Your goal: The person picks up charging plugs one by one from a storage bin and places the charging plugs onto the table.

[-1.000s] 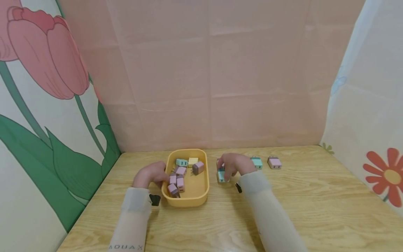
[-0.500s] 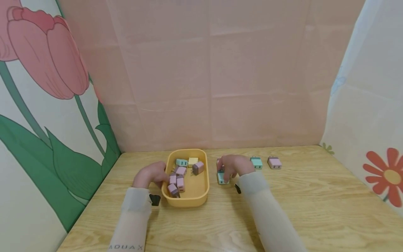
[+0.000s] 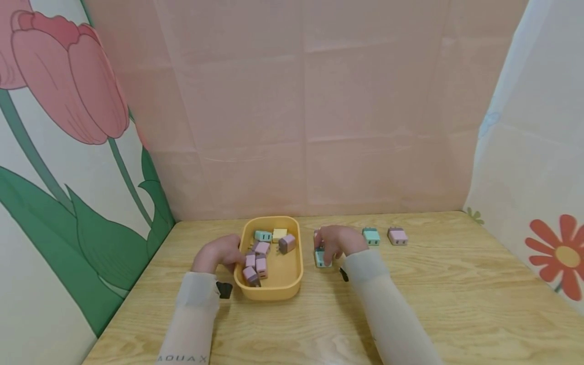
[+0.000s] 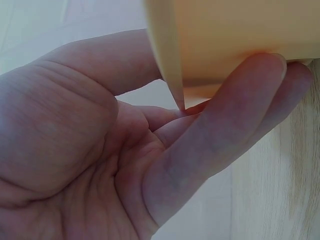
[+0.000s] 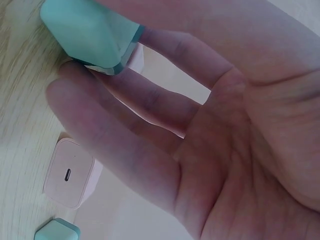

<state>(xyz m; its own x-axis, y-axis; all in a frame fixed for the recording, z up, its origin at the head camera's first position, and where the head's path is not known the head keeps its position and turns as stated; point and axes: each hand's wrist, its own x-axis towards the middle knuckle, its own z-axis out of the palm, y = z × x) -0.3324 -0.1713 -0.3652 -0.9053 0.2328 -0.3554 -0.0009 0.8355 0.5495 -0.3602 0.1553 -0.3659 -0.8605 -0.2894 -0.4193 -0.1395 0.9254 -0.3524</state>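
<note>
My left hand (image 3: 221, 251) grips the left wall of a yellow plastic bin (image 3: 280, 293). In the left wrist view the thumb goes behind the wall (image 4: 240, 30) while other fingers lie along its outer face. To the bin's right, on the wooden table, my right hand (image 3: 339, 239) pinches a teal charger plug (image 3: 321, 259). The right wrist view shows this teal charger (image 5: 90, 32) between thumb and fingers, partly hidden. Just behind it a pink charger (image 3: 316, 233) is mostly covered by the hand.
Several pink chargers (image 3: 261, 266), a teal one (image 3: 263, 235) and a yellow one (image 3: 280, 234) lie in the bin. Right of my right hand stand another teal charger (image 3: 371, 236) and a pink one (image 3: 398, 236). A pink curtain (image 3: 301, 126) backs the table.
My right hand and the teal charger have shifted slightly toward me. The left hand and the bin have stayed put.
</note>
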